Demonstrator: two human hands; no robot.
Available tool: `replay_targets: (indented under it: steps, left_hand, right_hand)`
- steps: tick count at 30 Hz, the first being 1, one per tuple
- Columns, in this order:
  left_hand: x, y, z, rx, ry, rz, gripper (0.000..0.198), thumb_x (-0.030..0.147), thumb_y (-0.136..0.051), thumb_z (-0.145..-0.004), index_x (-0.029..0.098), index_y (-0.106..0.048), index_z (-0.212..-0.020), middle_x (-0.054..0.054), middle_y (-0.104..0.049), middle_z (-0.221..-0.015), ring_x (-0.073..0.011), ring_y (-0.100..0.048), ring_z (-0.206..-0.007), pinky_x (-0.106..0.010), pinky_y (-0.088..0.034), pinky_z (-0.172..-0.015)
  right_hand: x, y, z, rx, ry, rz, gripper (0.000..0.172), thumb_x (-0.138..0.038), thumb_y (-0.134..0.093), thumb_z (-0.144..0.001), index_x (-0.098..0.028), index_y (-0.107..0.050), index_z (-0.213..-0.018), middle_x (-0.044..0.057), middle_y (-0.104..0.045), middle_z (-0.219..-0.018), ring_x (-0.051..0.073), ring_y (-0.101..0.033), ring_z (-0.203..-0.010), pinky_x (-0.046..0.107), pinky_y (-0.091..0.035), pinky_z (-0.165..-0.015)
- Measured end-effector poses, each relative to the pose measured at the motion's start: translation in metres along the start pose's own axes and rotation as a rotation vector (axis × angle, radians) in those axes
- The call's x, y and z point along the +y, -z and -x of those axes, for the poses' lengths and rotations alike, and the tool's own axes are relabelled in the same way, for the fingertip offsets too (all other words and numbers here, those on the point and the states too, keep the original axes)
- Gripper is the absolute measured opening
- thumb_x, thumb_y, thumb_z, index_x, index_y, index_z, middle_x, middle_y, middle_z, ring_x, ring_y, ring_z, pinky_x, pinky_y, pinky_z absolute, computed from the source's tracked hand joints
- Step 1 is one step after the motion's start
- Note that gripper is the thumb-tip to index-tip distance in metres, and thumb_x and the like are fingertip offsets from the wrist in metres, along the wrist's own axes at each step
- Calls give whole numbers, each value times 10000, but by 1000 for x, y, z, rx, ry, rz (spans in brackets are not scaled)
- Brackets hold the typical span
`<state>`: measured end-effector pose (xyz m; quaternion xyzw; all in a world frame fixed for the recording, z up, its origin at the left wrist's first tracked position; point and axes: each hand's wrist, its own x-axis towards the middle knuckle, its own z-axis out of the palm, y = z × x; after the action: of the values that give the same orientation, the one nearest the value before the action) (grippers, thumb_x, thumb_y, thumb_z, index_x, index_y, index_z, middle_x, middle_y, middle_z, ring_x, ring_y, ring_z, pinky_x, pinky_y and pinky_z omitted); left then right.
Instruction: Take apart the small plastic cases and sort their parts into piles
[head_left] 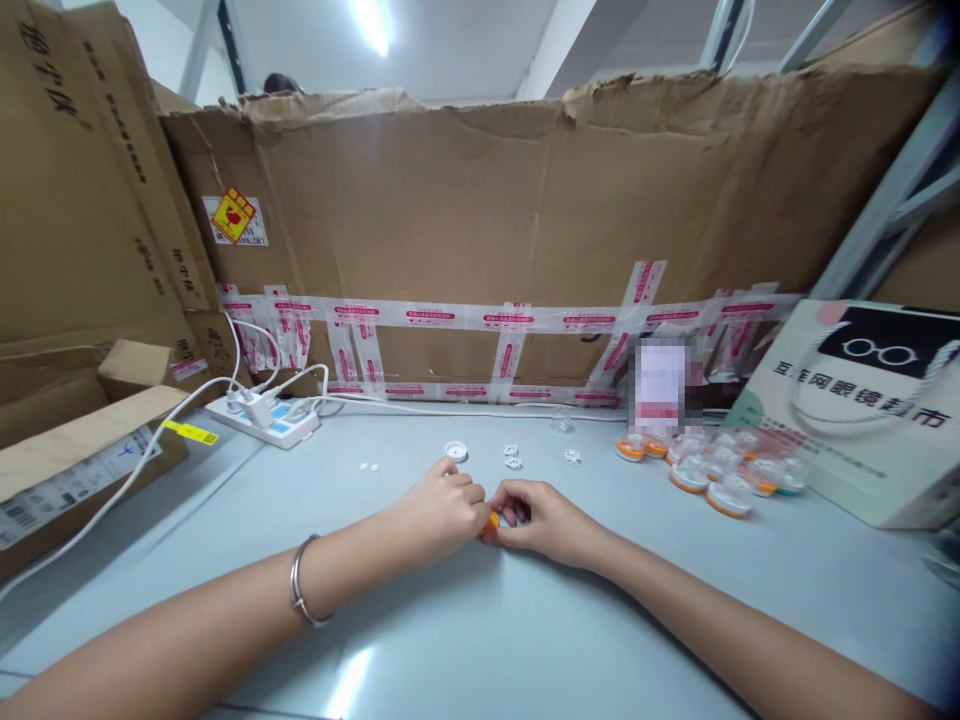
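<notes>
Between my two hands, above the middle of the table, is a small orange part (490, 522), mostly hidden by fingers. My left hand (450, 508) is closed over its left side with curled fingers. From the right, my right hand (541, 522) pinches it between thumb and fingers. Just beyond my left hand lies a round white cap-like piece (456, 452). Small white perforated pieces (512, 458) sit behind my hands, with another white piece (573, 457) farther right. Two tiny white discs (369, 467) lie to the left.
Several clear-and-orange round cases (720, 470) are grouped at right, beside a paper bag (847, 430). A power strip (274, 420) with white cables stands back left, near an open carton (90, 450). A large taped cardboard box (465, 220) walls off the table's back.
</notes>
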<state>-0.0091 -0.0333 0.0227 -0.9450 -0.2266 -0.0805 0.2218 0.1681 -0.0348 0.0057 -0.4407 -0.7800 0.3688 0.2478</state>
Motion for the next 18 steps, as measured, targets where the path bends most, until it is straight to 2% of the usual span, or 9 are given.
replay_targets:
  steps: [9,18]
  left_hand:
    - [8,3,2,58,-89,-184,147,72,-499,-769,129,-518,-635,-47,-562,-601,-170,-507,-582,-330,-280,-594]
    - [8,6,2,150,-179,-234,185,23,-462,-743,121,-518,-597,-38,-522,-551,-147,-459,-525,-313,-260,-545]
  right_hand:
    - [3,-3,-2,18,29,-16,132,-207,-621,-609,-166,-504,-654,-60,-438,-578,74,-379,-535,195,-312,-503]
    - [5,-4,-2,20,18,-26,94,-146,-575,-598,-160,-502,-655,-58,-440,-574,75,-372,-536,198,-308,-508]
